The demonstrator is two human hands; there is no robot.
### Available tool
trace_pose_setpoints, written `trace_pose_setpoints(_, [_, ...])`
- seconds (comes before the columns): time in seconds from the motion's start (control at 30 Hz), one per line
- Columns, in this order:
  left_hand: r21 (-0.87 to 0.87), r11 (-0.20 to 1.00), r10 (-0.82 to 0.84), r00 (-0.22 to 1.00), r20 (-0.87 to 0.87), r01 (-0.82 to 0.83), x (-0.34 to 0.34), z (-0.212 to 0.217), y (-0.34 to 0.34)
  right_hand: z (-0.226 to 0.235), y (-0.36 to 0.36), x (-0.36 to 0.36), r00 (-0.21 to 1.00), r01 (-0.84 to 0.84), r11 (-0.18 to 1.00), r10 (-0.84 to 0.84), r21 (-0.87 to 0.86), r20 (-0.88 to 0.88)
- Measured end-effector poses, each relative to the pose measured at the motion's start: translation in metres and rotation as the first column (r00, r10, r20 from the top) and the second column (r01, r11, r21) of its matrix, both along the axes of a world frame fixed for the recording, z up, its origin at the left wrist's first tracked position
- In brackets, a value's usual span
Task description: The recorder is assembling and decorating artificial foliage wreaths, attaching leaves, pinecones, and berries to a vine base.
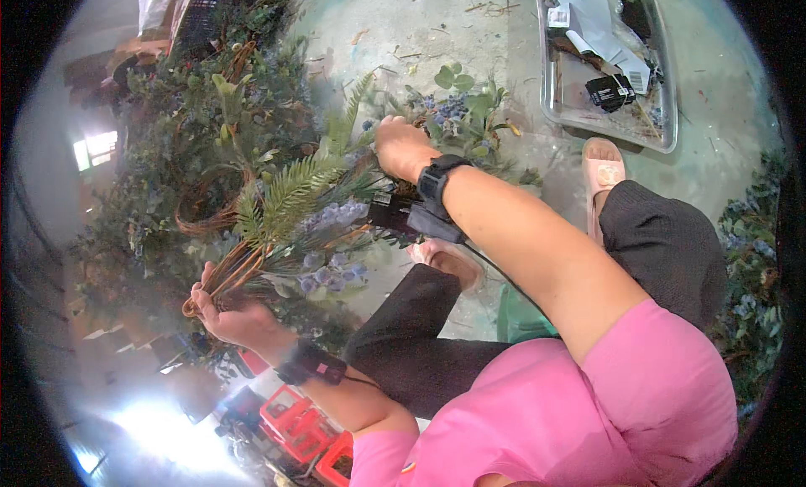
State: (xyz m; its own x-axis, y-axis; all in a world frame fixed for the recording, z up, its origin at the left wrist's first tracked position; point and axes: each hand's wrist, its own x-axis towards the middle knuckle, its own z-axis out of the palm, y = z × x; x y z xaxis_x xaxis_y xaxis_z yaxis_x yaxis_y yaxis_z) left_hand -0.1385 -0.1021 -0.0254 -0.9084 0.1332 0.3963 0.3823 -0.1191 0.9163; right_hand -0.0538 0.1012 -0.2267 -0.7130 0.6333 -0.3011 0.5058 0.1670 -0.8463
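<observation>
Left hand (231, 315) clenched around the brown stems (227, 277) of a bouquet (294, 206), right hand (401, 147) closed among foliage at the bouquet's far side, grey tray (663, 126) well beyond the bouquet, red crates (298, 424) near the left wrist

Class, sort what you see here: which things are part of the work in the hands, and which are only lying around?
In the work:
left hand gripping the bundle of stems
right hand on the blue-flowered sprigs
fern frond

Lying about:
clear tray of papers
red crates
leaf scraps on the floor
</observation>
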Motion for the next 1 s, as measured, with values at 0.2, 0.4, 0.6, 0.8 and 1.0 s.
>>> trace_pose_setpoints(0.2, [-0.004,0.999,-0.037,0.999,-0.001,0.037,0.001,-0.001,-0.004,0.007,0.009,0.000,0.911,-0.399,0.902,0.369,0.167,0.184])
trace_pose_setpoints(0.4, [-0.025,0.999,-0.042,0.999,0.019,0.042,0.007,0.000,0.003,0.000,0.013,0.004,0.831,-0.553,0.786,0.499,0.277,0.244])
trace_pose_setpoints(0.6, [0.030,0.999,-0.029,0.999,0.038,0.028,0.004,0.000,0.010,-0.008,0.028,0.005,0.865,-0.499,0.826,0.460,0.263,0.197])
trace_pose_setpoints(0.8, [0.049,0.998,0.040,0.994,0.097,-0.045,-0.038,-0.007,-0.024,0.030,0.094,0.063,0.948,-0.136,0.948,0.040,-0.288,-0.316])
trace_pose_setpoints(1.0, [0.037,0.991,0.117,0.977,0.180,-0.126,-0.067,-0.017,-0.057,0.002,0.089,0.114,0.876,-0.482,0.728,0.400,-0.488,-0.267])
